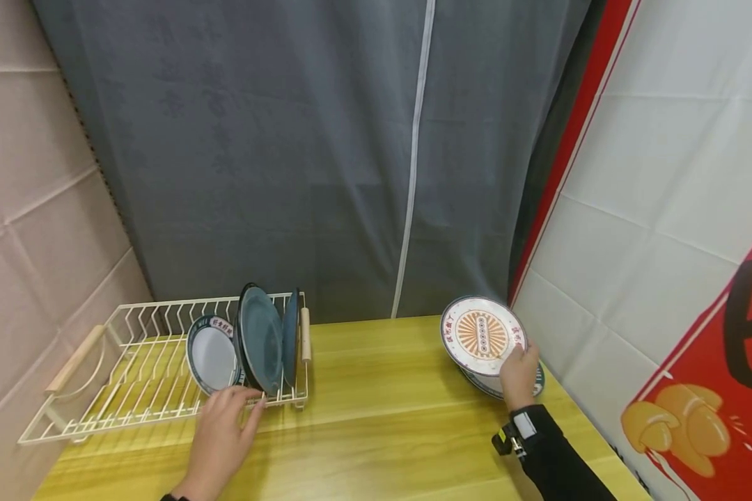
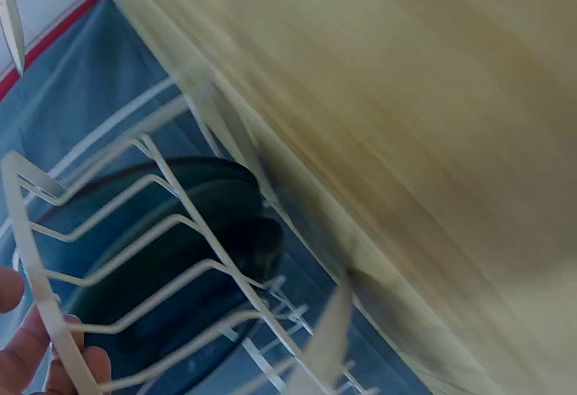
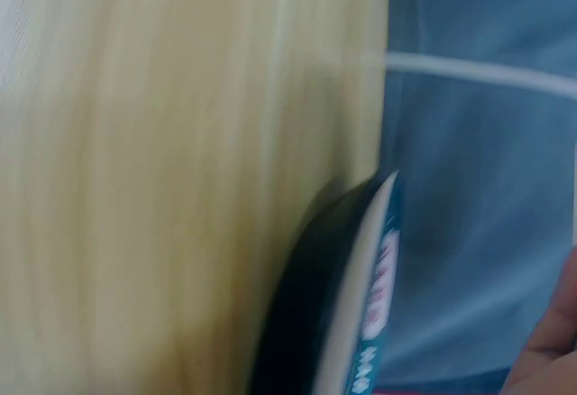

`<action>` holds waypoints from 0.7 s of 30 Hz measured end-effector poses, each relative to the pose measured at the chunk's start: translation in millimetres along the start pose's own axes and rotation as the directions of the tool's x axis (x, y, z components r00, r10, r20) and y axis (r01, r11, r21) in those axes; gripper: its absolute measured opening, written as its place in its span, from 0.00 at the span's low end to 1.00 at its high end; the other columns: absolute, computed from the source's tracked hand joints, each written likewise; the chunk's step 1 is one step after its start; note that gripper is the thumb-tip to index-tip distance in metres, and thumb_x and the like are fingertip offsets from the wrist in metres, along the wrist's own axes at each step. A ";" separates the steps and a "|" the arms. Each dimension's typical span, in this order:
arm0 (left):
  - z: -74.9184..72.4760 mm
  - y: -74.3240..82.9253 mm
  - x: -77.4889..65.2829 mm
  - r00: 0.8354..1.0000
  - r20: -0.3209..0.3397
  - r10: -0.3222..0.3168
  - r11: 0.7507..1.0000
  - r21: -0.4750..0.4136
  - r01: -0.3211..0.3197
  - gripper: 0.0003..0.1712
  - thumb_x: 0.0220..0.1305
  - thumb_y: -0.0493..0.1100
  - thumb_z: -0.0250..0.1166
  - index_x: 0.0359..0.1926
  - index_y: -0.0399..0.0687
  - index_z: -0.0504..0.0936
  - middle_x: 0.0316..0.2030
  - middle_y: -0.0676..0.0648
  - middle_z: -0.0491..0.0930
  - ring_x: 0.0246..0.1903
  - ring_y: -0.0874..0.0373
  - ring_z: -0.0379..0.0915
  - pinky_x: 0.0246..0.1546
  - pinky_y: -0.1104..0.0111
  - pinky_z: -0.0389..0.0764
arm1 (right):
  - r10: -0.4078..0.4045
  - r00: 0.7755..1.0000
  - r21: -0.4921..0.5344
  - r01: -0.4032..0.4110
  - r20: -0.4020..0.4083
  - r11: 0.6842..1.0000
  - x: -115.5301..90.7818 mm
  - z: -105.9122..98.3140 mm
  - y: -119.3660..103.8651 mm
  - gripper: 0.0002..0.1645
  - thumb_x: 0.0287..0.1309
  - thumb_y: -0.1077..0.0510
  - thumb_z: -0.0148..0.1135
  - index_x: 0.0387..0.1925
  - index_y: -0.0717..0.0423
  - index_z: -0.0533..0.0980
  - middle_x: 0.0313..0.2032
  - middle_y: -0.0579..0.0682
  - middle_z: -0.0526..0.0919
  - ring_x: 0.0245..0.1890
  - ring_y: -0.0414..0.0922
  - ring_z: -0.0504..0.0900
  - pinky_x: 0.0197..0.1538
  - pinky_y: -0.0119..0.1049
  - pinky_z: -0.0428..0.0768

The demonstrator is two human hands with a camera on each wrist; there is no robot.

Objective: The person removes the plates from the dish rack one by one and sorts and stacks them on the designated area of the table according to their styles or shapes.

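Note:
In the head view, my right hand (image 1: 519,376) grips the right edge of a white plate (image 1: 476,330) with an orange sunburst and dark rim, its face tilted toward me. A second plate with a teal patterned rim (image 1: 539,380) lies partly hidden beneath it. My left hand (image 1: 222,435) is at the front rail of a white wire dish rack (image 1: 157,414), its fingers loosely bent beside the plates. Blue plates (image 1: 264,341) stand upright there, next to a white bowl with a teal patterned rim (image 1: 213,355). In the left wrist view, fingertips (image 2: 41,345) show at the rail.
The yellow wood-grain table (image 1: 376,417) runs between rack and plates. A grey curtain (image 1: 288,153) hangs behind it, with white panels at both sides. The rack has wooden handles (image 1: 75,358) at its ends.

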State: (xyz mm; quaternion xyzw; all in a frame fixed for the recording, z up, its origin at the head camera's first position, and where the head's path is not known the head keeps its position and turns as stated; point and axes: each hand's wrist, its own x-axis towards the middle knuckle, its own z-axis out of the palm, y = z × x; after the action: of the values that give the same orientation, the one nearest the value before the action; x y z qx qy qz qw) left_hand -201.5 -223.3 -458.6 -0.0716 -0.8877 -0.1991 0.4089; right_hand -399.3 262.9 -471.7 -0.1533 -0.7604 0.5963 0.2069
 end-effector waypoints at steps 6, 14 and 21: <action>-3.9 -9.7 -4.0 0.999 0.033 -0.038 0.999 0.023 0.038 0.10 0.57 0.40 0.75 0.40 0.45 0.85 0.40 0.45 0.82 0.46 0.43 0.72 0.46 0.50 0.61 | 0.069 0.995 -0.101 -0.076 -0.075 0.992 17.3 -17.7 22.8 0.32 0.80 0.58 0.28 0.76 0.74 0.45 0.71 0.78 0.55 0.72 0.71 0.56 0.73 0.60 0.54; -4.5 -17.6 -7.0 0.999 0.017 -0.038 0.999 0.016 0.038 0.11 0.54 0.40 0.77 0.36 0.44 0.85 0.36 0.47 0.81 0.42 0.46 0.72 0.42 0.55 0.62 | 0.173 0.977 -0.197 -0.195 -0.124 0.961 25.0 -25.7 34.6 0.35 0.69 0.68 0.34 0.75 0.75 0.47 0.66 0.81 0.62 0.67 0.71 0.65 0.69 0.59 0.64; -4.9 -18.1 -4.9 0.999 -0.025 -0.022 1.000 -0.001 0.022 0.14 0.48 0.38 0.80 0.32 0.48 0.82 0.31 0.50 0.80 0.37 0.51 0.71 0.39 0.57 0.62 | 0.172 0.979 -0.326 -0.199 -0.111 0.924 22.7 -27.1 36.1 0.35 0.62 0.69 0.38 0.69 0.82 0.51 0.57 0.84 0.67 0.60 0.74 0.69 0.64 0.61 0.68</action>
State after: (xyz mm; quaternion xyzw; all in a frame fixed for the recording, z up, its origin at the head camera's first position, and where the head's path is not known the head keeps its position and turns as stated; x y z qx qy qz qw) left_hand -200.1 -241.7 -464.7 -0.0593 -0.8832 -0.2048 0.4177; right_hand -406.0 305.4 -498.2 -0.2814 -0.8239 0.4683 0.1509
